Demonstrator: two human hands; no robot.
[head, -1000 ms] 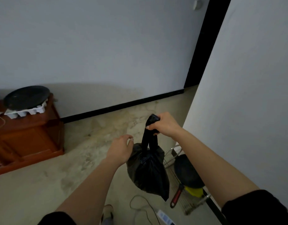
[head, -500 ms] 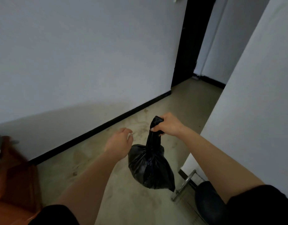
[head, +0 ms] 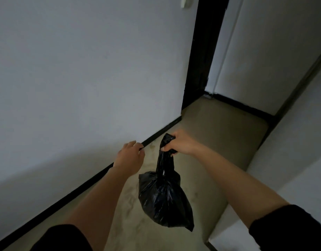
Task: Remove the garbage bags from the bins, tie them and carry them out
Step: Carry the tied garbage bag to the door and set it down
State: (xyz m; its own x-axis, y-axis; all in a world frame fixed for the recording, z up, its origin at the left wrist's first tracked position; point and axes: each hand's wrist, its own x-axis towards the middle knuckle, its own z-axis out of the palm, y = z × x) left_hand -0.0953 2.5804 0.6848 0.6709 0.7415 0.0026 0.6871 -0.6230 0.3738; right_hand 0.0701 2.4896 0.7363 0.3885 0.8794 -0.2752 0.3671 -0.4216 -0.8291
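Black plastic is bunched inside the curled fingers and thumb of a person's right hand (head: 178,144), which grips the twisted handles of a garbage bag (head: 163,200). The filled bag hangs free below the fist, clear of the pale, stained floor (head: 219,142). Just beside it, the left hand (head: 131,157) hovers empty, its fingers loosely bent and close together, apart from the bag. Both bare forearms reach forward out of dark sleeves (head: 290,227). A black baseboard (head: 83,185) edges the floor along a white wall (head: 83,69), which ends at a dark door frame (head: 201,51) with a short passage beyond.
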